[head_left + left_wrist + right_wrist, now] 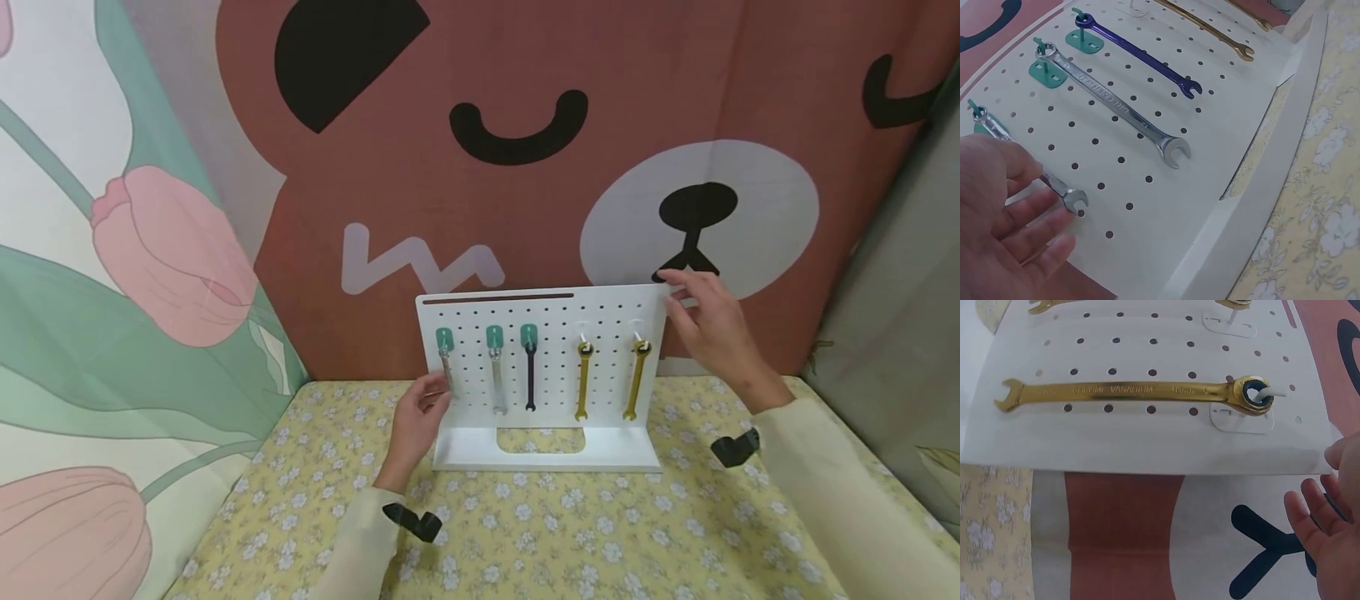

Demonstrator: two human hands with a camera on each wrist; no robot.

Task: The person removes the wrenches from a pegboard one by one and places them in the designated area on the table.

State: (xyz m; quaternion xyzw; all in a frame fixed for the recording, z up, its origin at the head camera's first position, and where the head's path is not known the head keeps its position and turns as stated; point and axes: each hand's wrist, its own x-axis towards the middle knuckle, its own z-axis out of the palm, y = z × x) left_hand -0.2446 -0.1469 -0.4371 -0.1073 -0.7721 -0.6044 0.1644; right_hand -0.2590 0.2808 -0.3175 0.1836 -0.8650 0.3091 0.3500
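Observation:
A white pegboard stand (543,448) holds a row of hanging combination wrenches. My left hand (422,417) is at its left side, its thumb and forefinger pinching the shank of the leftmost small silver wrench (1060,187), which still hangs by its ring on a green hook. The other fingers lie loosely extended beside it. My right hand (708,325) is at the upper right corner, its fingers loosely spread and holding nothing. In the right wrist view, the thumb is close to the board's edge; I cannot tell whether it touches. Nearest to it hangs a gold wrench (1129,392) on a white hook.
Between the outer wrenches hang a larger silver wrench (1110,100), a dark purple wrench (1138,53) and another gold wrench (582,383). The stand is on a yellow flowered tablecloth (525,533). Behind it hangs a brown bear-patterned cloth (525,208).

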